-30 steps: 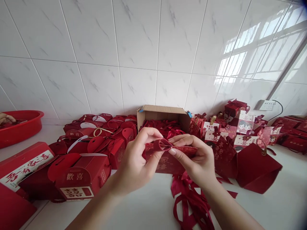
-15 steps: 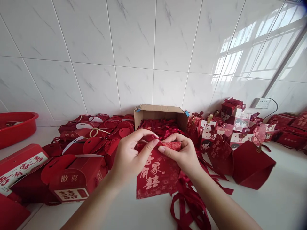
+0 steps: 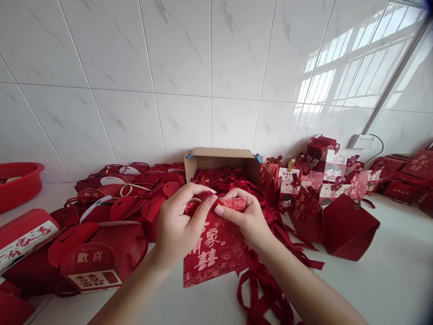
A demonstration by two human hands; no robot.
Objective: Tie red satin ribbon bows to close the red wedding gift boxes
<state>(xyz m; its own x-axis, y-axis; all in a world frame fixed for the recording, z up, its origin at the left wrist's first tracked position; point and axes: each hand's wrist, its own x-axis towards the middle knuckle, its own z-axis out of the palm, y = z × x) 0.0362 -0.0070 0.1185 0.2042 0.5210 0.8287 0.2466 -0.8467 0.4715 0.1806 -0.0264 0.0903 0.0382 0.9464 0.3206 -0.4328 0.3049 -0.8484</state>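
A flat red bag with pale printed characters (image 3: 216,253) hangs below my two hands above the white surface. My left hand (image 3: 184,225) pinches at its top edge, with a bit of dark red ribbon between thumb and forefinger. Close beside it, my right hand (image 3: 245,216) grips the folded top edge, its thumb near a small gold spot. Long dark red ribbons (image 3: 262,293) lie right of and below the bag. How the ribbon passes through the bag is hidden by my fingers.
A cardboard box (image 3: 221,155) of red ribbons stands at the wall. Red gift boxes (image 3: 101,253) crowd the left, near a red basin (image 3: 20,185). On the right are decorated bags (image 3: 334,167) and a larger dark red bag (image 3: 350,225). A power strip (image 3: 361,141) is at the wall.
The view has shifted slightly, so most things appear further left. The bag's lower part has swung a little and more of its front shows. Both hands keep their pinch.
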